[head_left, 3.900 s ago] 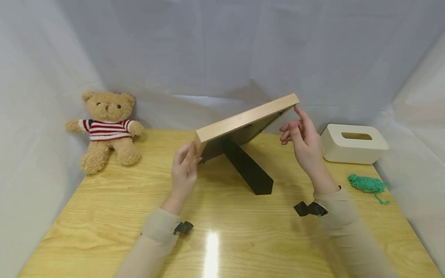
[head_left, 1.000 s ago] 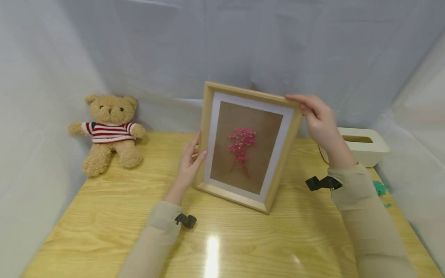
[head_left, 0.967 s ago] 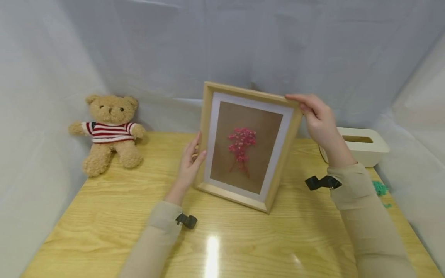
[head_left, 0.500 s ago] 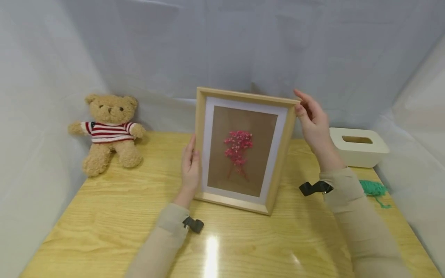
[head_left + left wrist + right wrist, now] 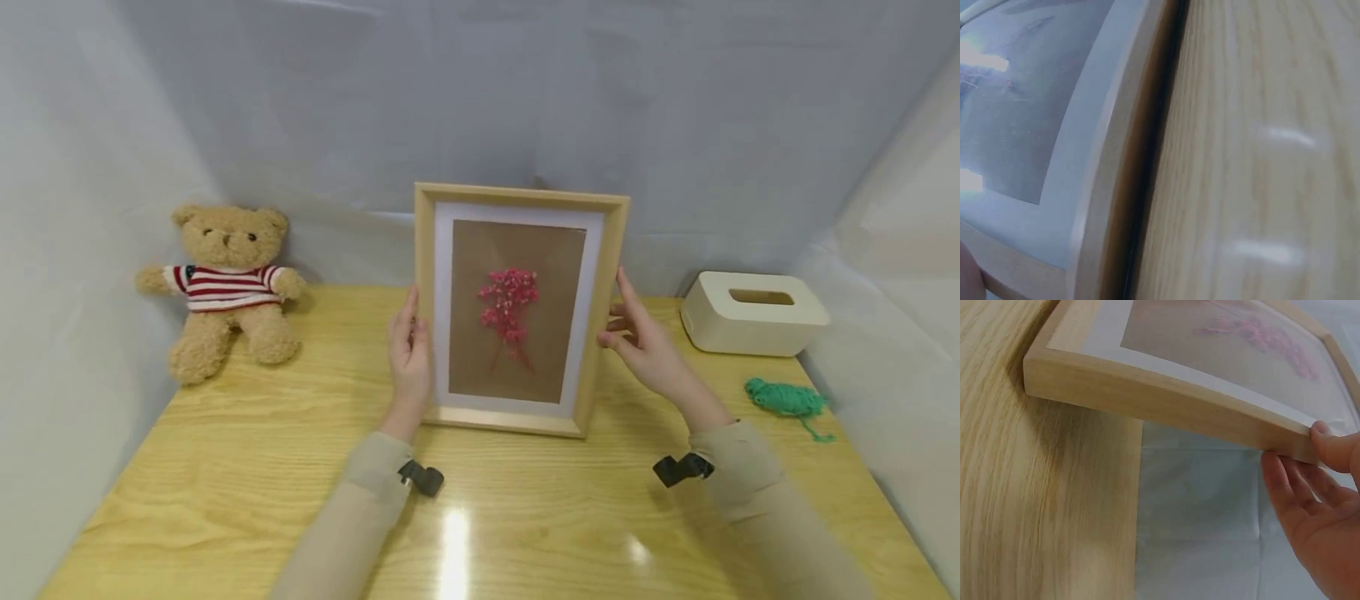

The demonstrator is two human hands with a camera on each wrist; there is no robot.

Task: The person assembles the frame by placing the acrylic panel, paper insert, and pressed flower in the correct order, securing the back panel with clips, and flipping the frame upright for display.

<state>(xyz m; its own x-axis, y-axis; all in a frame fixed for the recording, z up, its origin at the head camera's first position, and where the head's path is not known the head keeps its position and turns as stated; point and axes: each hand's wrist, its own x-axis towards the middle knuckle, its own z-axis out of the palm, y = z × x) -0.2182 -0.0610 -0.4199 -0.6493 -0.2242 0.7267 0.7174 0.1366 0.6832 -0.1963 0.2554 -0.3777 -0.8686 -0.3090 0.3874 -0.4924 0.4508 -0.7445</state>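
A light-wood picture frame (image 5: 519, 250) with a white mat and pink flowers on brown stands near-upright on the table, facing me and leaning back slightly. My left hand (image 5: 410, 371) grips its left side, thumb toward the front. At the right side my right hand (image 5: 651, 350) pinches the edge. In the right wrist view the thumb (image 5: 1329, 447) lies on the front rim of the frame (image 5: 1166, 400), with fingers against the side and back. Only a fingertip (image 5: 969, 275) shows at the corner of the left wrist view. The frame's back is hidden.
A teddy bear (image 5: 232, 287) in a striped sweater sits at the back left of the wooden table (image 5: 525, 517). A cream tissue box (image 5: 753, 325) and a bundle of green yarn (image 5: 786, 398) lie at the right. White sheeting (image 5: 337, 108) surrounds the table.
The frame went from tipped forward, its rear stand showing, to facing me, then turned straighter. My right hand slid from the top right corner down to the right side.
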